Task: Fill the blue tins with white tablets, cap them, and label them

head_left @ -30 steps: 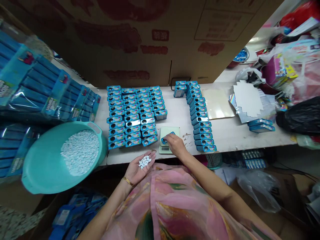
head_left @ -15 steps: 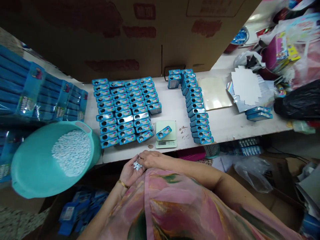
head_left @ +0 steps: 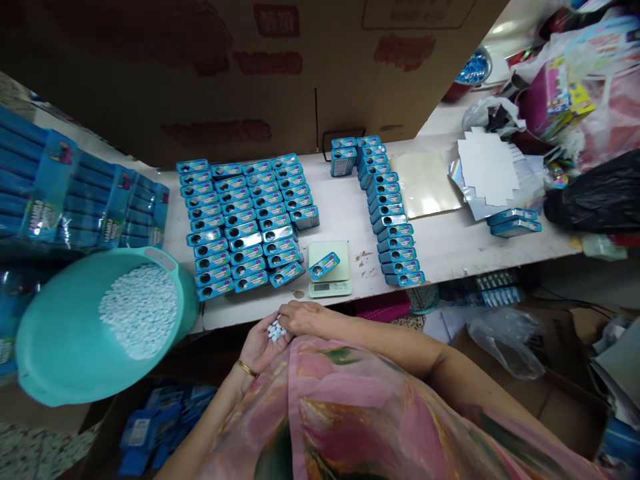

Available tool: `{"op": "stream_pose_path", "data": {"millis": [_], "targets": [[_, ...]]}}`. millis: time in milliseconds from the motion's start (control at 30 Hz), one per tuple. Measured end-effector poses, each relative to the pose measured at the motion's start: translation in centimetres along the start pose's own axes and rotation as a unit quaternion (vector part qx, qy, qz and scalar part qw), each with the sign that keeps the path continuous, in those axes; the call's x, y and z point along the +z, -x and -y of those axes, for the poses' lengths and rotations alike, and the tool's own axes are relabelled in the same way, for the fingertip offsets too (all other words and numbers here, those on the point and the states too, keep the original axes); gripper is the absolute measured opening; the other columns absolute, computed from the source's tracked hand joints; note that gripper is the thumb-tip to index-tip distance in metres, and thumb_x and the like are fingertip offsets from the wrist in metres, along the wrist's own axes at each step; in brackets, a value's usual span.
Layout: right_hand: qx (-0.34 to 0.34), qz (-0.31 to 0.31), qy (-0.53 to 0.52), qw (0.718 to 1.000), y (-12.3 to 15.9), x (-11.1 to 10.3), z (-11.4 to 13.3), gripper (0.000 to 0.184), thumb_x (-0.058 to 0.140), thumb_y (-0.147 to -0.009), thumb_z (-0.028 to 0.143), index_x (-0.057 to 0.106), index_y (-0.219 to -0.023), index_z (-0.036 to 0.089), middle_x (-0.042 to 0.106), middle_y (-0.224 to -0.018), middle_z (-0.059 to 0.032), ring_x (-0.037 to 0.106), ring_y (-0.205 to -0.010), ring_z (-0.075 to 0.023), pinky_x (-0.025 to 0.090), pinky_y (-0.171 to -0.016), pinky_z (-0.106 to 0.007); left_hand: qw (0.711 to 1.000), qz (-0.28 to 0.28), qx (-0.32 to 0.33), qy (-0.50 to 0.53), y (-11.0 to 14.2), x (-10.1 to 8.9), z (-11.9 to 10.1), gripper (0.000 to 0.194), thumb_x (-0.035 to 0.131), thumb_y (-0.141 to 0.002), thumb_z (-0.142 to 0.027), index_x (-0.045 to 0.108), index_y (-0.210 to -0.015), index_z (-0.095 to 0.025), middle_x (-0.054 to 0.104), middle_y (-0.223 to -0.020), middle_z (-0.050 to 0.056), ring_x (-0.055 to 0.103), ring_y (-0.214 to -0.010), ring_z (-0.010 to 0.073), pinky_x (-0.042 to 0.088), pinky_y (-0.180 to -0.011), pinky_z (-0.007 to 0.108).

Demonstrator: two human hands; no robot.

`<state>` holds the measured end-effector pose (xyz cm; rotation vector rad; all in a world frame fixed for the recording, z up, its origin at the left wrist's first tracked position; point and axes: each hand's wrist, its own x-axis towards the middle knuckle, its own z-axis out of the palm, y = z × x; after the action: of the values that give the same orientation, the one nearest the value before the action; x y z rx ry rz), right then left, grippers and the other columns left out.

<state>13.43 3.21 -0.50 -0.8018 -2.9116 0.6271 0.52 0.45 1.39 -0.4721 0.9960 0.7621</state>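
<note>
The right hand point(head_left: 301, 319) partly covers the pellets point(head_left: 275, 331) in the left hand point(head_left: 257, 348). Beyond both hands, the top edge cuts off the cardboard box point(head_left: 215, 87). The display point(head_left: 333, 287) ahead of the right hand is illegible.

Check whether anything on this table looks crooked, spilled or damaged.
The tin on the scale sits slantwise, and the left block's front tin nearest the scale is twisted out of line. Brown marks right of the scale could be chips or stains. I see no spill.
</note>
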Motion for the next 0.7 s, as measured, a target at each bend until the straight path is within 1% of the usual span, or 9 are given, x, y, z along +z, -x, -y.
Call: {"op": "stream_pose_path", "data": {"millis": [133,200,267,333,400,500,567,600,700], "targets": [[-0.002,-0.033,-0.020,0.999,0.4,0.1,-0.4,0.003,0.054,-0.077,0.019,0.055,-0.078,0.016,0.055,-0.083,-0.0028,0.049,-0.073,-0.0130,0.038,-0.055,-0.021,1.000,-0.015,0.006,-0.005,-0.2,0.1,0.0,0.028,0.033,-0.083,-0.011,0.054,-0.101,-0.009,0.063,-0.063,0.004,0.061,-0.057,0.0137,0.051,-0.070,0.031],[0.008,-0.054,-0.063,0.997,0.7,0.0,-0.7,0.007,0.053,-0.078,0.021,0.056,-0.080,0.015,0.055,-0.085,-0.0034,0.050,-0.074,-0.0124,0.041,-0.060,-0.021,1.000,-0.016,0.008,-0.003,-0.5,-0.1,-0.1,0.029,0.033,-0.083,-0.011,0.053,-0.102,-0.009,0.063,-0.063,0.004,0.062,-0.060,0.0148,0.051,-0.073,0.033],[0.023,-0.097,-0.127,0.987,1.1,-0.4,-1.3,0.010,0.049,-0.080,0.021,0.057,-0.082,0.015,0.056,-0.085,-0.0040,0.051,-0.077,-0.0113,0.043,-0.067,-0.021,1.000,-0.002,0.013,-0.002,-0.8,-0.3,-0.1,0.030,0.033,-0.082,-0.011,0.052,-0.105,-0.008,0.065,-0.069,0.007,0.063,-0.068,0.0168,0.050,-0.076,0.035],[0.060,-0.165,-0.185,0.967,1.9,-1.0,-2.4,0.013,0.046,-0.081,0.017,0.058,-0.083,0.015,0.057,-0.086,-0.0044,0.052,-0.081,-0.0103,0.043,-0.072,-0.020,1.000,0.021,0.022,-0.004,-0.9,-0.4,-0.1,0.032,0.033,-0.082,-0.011,0.051,-0.109,-0.007,0.066,-0.082,0.011,0.063,-0.082,0.0194,0.049,-0.079,0.035],[0.118,-0.241,-0.226,0.936,2.9,-1.9,-3.8,0.013,0.046,-0.079,0.015,0.059,-0.081,0.015,0.058,-0.085,-0.0048,0.053,-0.081,-0.0104,0.044,-0.073,-0.021,0.999,0.039,0.030,-0.009,-1.0,-0.5,-0.2,0.034,0.034,-0.081,-0.011,0.049,-0.112,-0.005,0.064,-0.096,0.016,0.058,-0.095,0.0219,0.048,-0.081,0.035],[0.207,-0.311,-0.269,0.888,4.3,-3.3,-6.3,0.010,0.049,-0.076,0.013,0.060,-0.077,0.015,0.058,-0.079,-0.0044,0.054,-0.075,-0.0106,0.045,-0.066,-0.021,0.998,0.047,0.030,-0.011,-1.1,-0.5,-0.3,0.035,0.035,-0.081,-0.011,0.047,-0.114,-0.005,0.061,-0.104,0.018,0.053,-0.103,0.0239,0.049,-0.081,0.033],[0.241,-0.324,-0.290,0.868,4.9,-4.0,-7.4,0.009,0.052,-0.073,0.013,0.060,-0.075,0.015,0.058,-0.077,-0.0035,0.054,-0.070,-0.0101,0.044,-0.059,-0.020,0.998,0.054,0.026,-0.009,-1.2,-0.6,-0.3,0.035,0.035,-0.081,-0.012,0.048,-0.114,-0.006,0.061,-0.104,0.017,0.052,-0.104,0.0244,0.049,-0.081,0.033],[0.250,-0.324,-0.295,0.863,5.0,-4.1,-7.8,0.009,0.052,-0.073,0.013,0.060,-0.075,0.015,0.058,-0.076,-0.0032,0.053,-0.068,-0.0098,0.043,-0.058,-0.020,0.998,0.057,0.025,-0.007,-1.2,-0.7,-0.3,0.035,0.036,-0.081,-0.012,0.048,-0.113,-0.006,0.061,-0.104,0.017,0.052,-0.104,0.0246,0.049,-0.081,0.033],[0.243,-0.307,-0.291,0.873,4.6,-4.0,-7.9,0.009,0.052,-0.072,0.013,0.061,-0.074,0.015,0.058,-0.076,-0.0027,0.052,-0.065,-0.0086,0.043,-0.058,-0.020,0.998,0.061,0.028,-0.001,-1.3,-0.8,-0.3,0.033,0.037,-0.081,-0.012,0.051,-0.110,-0.005,0.061,-0.104,0.017,0.051,-0.105,0.0256,0.049,-0.081,0.034]]}}
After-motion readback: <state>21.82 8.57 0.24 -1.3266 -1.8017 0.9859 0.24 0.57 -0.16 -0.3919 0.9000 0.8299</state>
